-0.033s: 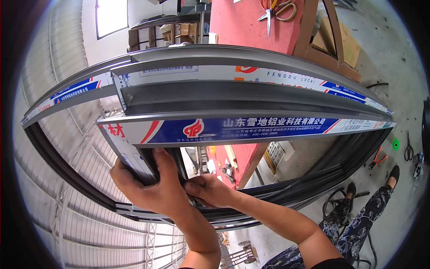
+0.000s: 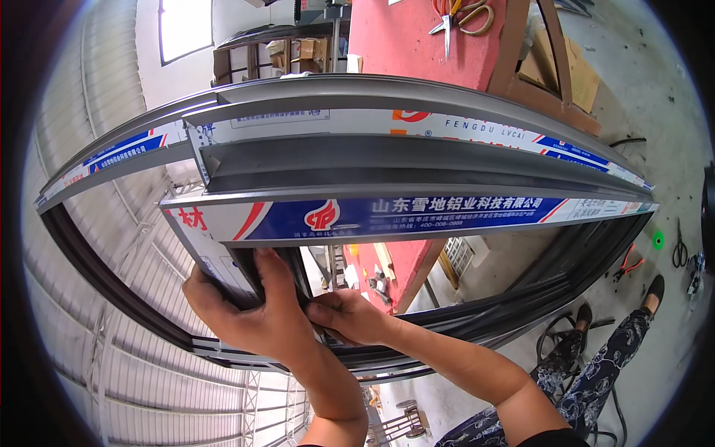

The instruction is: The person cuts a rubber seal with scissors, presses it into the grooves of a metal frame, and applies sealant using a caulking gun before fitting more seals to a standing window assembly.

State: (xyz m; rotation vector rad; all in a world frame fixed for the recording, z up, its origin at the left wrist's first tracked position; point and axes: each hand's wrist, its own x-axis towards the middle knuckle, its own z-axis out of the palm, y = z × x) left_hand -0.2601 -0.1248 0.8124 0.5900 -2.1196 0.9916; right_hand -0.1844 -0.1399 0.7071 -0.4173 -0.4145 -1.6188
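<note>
A grey aluminium window frame [image 2: 417,160] spans the head view, with blue, white and red printed protective film [image 2: 447,216] on its faces. My left hand [image 2: 249,309] is closed round a film-covered upright [image 2: 223,272] of the frame's inner sash, thumb on the dark inner side. Close to its right, my right hand [image 2: 346,316] has its fingers pinched together at the lower end of a dark strip [image 2: 298,276] along that upright. What lies between those fingertips is hidden. Dark lengths [image 2: 514,313] run along the frame's lower right side.
Scissors [image 2: 447,30] and orange-handled pliers lie on a red-topped table [image 2: 417,52] beyond the frame. Red-handled pliers [image 2: 629,264], black scissors [image 2: 679,249], a green roll [image 2: 658,240] and black hoses or cords [image 2: 555,339] are on the grey floor. A brown metal frame [image 2: 555,97] stands beside the table.
</note>
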